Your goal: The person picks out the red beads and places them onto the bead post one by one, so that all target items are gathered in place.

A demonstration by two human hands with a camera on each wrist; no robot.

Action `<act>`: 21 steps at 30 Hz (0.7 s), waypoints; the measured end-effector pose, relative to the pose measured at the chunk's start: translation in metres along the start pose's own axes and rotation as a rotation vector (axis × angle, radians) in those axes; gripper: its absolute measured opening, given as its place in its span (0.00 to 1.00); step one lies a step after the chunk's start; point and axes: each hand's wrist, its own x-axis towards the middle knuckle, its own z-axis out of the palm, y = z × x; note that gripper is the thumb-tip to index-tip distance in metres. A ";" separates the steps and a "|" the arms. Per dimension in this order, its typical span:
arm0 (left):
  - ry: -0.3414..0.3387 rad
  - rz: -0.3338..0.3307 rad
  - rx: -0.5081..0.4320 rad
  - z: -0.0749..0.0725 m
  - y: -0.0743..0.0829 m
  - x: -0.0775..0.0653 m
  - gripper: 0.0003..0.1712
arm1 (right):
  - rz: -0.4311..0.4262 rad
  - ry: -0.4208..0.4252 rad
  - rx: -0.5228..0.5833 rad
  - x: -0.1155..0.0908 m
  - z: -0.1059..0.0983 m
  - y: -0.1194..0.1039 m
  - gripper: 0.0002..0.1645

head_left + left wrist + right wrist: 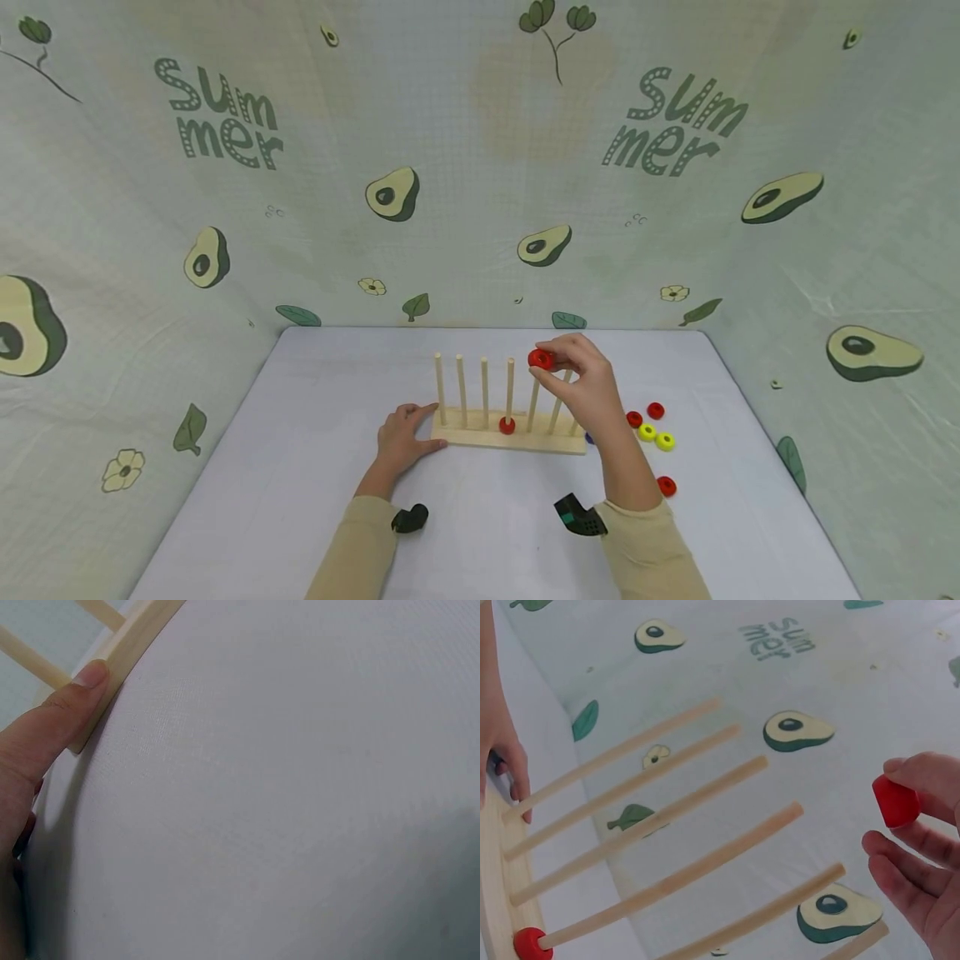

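A wooden peg rack (480, 437) with several upright pegs stands on the white table. My left hand (401, 437) grips its left end; in the left wrist view the thumb (82, 686) presses on the base's edge. Between thumb and fingers, my right hand (592, 383) pinches a red ring (541, 359) near the tops of the right-hand pegs. The right wrist view shows this held ring (897, 802) apart from the peg tips. Another red ring (507, 426) sits low on a middle peg, down at the base. My right hand and forearm hide part of the rack's right end.
Right of the rack lie loose rings: a red one (656, 410), another red one (634, 419), two yellow ones (665, 442) and a red one (667, 486) closer to me. A blue piece (589, 438) shows partly beside the right forearm. A patterned cloth (465, 275) hangs behind the table.
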 end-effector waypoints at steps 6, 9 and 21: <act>-0.043 -0.039 0.000 -0.002 0.002 0.002 0.43 | -0.007 0.013 0.003 0.003 0.007 0.006 0.19; -0.045 -0.043 0.001 -0.002 0.002 0.002 0.43 | 0.004 0.014 0.007 0.003 0.010 0.007 0.19; -0.040 -0.045 -0.009 -0.001 0.002 0.002 0.42 | 0.090 0.047 -0.048 0.002 0.023 0.009 0.18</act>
